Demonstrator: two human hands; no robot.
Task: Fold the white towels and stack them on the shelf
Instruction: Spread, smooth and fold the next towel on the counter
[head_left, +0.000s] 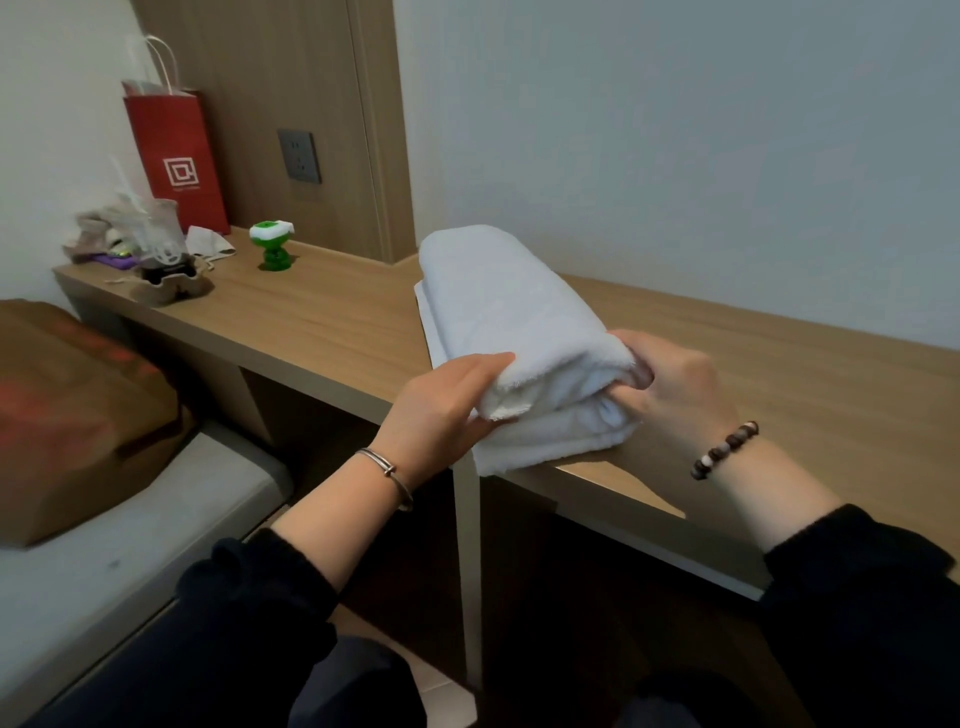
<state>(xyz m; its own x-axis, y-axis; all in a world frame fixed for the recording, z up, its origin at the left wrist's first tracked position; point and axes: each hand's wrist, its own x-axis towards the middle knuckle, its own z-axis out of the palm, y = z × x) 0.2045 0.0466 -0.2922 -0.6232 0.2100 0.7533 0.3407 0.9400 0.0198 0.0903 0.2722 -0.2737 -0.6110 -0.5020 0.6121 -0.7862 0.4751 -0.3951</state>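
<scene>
Both hands hold a folded white towel (509, 306) that lies on the wooden shelf (332, 317), its near end at the front edge. The left hand (447, 405) pinches the near left corner of the top layer. The right hand (675, 384) has its fingers curled into the fold at the right end.

Far left on the shelf, a red paper bag (176, 166) stands against the wall panel with white paper showing at its mouth. Near it, a cardboard tray (171, 288) holds a clear plastic cup (161, 239); what is in the cup I cannot tell.
</scene>
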